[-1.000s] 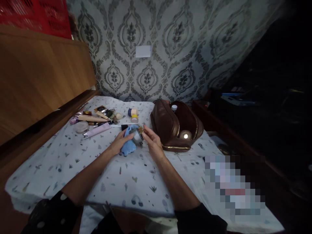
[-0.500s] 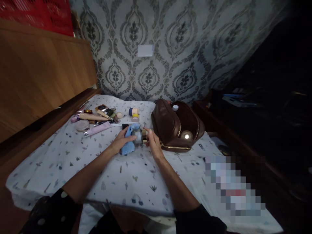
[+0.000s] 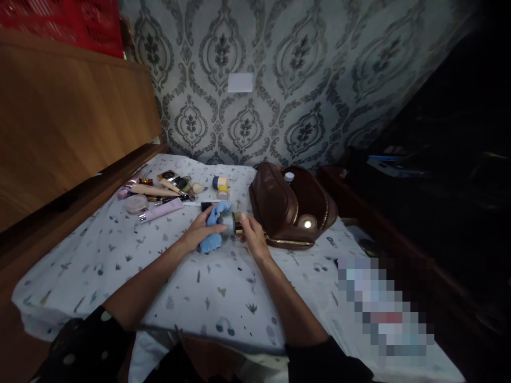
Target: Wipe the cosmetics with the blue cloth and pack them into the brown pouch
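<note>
1. Hands meet over the middle of the bench (image 3: 159, 276), which is covered by a white sheet printed with small figures.
2. Her or his left hand (image 3: 199, 231) is curled shut around a blue cloth (image 3: 213, 242), with the thumb on top, and it presses the cloth against the left side of a small silver jar (image 3: 227, 223).
3. The right hand (image 3: 252, 236) has its fingertips pinched closed on the jar's gold-coloured right end, and the palm faces left.
4. The jar lies on its side between the two hands, just above the sheet. Whether it touches the sheet I cannot tell.
5. Just to the right of the hands stands a brown leather bag (image 3: 275, 207) with its zip open. A white-capped bottle (image 3: 288, 176) shows at the bag's far edge, and a small round shiny object (image 3: 307, 224) sits in its mouth.
6. To the far left of the hands is a scatter of cosmetics: a pink tube (image 3: 162, 211), a round compact (image 3: 136, 204) and several brushes and pencils lying close together.
7. A pair of small pots (image 3: 221, 184), one with a blue band and one with a yellow band, stands beyond the hands, between the scatter and the bag.
8. A wooden panel (image 3: 72, 122) runs along the left side, and a red crate (image 3: 59, 21) sits on top of it.
9. Patterned grey wallpaper (image 3: 303, 80) covers the far wall, and a white rectangle (image 3: 240, 82) is fixed to it.
</note>
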Available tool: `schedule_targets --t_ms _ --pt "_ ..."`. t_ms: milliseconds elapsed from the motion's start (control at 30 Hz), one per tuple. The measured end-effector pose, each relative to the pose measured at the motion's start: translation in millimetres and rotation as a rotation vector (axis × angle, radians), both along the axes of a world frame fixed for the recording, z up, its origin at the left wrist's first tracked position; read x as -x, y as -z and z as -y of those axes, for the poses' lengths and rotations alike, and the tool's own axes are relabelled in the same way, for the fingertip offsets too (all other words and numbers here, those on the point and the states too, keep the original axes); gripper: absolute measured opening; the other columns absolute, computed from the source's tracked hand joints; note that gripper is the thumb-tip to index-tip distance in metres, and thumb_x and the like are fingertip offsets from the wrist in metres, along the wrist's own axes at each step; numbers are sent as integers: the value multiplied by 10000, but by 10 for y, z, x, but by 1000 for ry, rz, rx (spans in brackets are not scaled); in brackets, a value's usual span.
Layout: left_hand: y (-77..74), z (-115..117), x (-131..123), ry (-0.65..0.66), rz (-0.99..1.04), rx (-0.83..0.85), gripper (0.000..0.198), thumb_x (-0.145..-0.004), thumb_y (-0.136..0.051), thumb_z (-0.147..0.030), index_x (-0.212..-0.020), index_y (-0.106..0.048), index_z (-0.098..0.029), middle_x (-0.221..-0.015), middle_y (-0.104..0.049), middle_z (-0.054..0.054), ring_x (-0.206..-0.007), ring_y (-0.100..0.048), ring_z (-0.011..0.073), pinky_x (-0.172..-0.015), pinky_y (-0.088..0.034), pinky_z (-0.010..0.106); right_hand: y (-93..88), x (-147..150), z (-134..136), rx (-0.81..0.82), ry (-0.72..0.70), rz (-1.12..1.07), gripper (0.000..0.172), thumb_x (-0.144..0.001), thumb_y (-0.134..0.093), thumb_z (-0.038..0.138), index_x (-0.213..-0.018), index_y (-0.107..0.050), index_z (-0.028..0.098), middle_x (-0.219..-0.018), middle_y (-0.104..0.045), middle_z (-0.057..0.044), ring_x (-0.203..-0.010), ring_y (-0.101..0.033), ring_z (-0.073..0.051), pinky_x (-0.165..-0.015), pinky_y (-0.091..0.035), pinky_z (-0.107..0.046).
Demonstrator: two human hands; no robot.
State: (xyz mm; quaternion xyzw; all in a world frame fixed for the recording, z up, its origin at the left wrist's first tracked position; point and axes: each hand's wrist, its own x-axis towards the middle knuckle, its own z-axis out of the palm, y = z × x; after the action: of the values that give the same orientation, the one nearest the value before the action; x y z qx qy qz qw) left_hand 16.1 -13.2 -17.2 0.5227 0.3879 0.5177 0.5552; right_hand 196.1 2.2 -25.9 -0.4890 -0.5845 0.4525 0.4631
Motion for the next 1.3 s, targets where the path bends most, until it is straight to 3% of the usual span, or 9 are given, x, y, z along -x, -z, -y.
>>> schedule_targets --t_ms 233,400,533,633,800,967,1100,1200,1300 --pt "-9 -22 -13 -56 64 65 688 -585 -848 -390 -1202 -623 -185 -1160 -700 82 -1125 -614 305 -938 -484 378 -69 0 33 -35 -55 -157 662 -736 -621 659 -1232 -611 221 -1053 -643 -73 -905 -600 -211 -584 -497 -260" --pt "22 -28 13 -40 3 -7 717 -600 -850 -355 -1256 -600 -205 -1221 -672 68 -1173 -585 295 -993 -455 372 -51 11 10 -46 -28 -149 527 -702 -658 651 -965 -657 195 -816 -625 -28 -747 -569 -168 -528 -441 -231" --pt "13 -4 7 -1 -42 -44 713 -639 -838 -345 -1290 -583 -207 -1271 -638 74 -1210 -556 288 -1028 -426 369 -51 -8 13 -29 39 -47 568 -756 -527 752 -710 -577 188 -555 -460 32 -521 -435 -114 -453 -365 -225" --pt "1 3 -10 -4 -5 -16 687 -635 -838 -353 -1261 -600 -200 -1213 -663 72 -1178 -572 283 -1012 -432 363 -59 -22 15 -19 41 -63 613 -778 -455 774 -814 -622 185 -630 -526 4 -599 -509 -147 -457 -391 -230" --pt "-24 -7 -23 -61 42 50 671 -595 -848 -370 -1196 -621 -176 -1132 -690 74 -1105 -605 286 -954 -461 359 -48 -2 7 -51 -82 -136 591 -730 -644 605 -1175 -616 217 -968 -634 -49 -851 -590 -185 -564 -476 -235" --pt "-57 6 -8 -40 -15 -16 679 -595 -848 -344 -1211 -608 -189 -1201 -668 73 -1152 -587 278 -978 -448 341 -11 1 -16 -48 -70 -77 542 -729 -625 656 -996 -638 185 -783 -619 -20 -690 -574 -159 -522 -446 -237" --pt "-56 25 -8 16 -70 -47 687 -623 -839 -325 -1253 -588 -215 -1248 -642 54 -1176 -572 258 -992 -438 320 -19 -38 -9 -8 7 103 617 -787 -424 790 -718 -565 193 -492 -437 37 -512 -501 -146 -503 -421 -262" --pt "-37 21 -19 2 -40 -38 644 -644 -828 -327 -1234 -600 -207 -1210 -658 51 -1153 -581 248 -980 -437 306 -52 -50 13 7 4 131 675 -805 -325 812 -773 -587 192 -567 -506 3 -576 -548 -172 -482 -415 -264" --pt "-19 5 -29 -52 21 11 630 -623 -840 -332 -1193 -616 -188 -1139 -681 57 -1093 -606 246 -925 -463 300 -79 -30 28 -4 -35 45 654 -792 -421 766 -1038 -622 194 -852 -623 -51 -743 -594 -192 -498 -448 -257"
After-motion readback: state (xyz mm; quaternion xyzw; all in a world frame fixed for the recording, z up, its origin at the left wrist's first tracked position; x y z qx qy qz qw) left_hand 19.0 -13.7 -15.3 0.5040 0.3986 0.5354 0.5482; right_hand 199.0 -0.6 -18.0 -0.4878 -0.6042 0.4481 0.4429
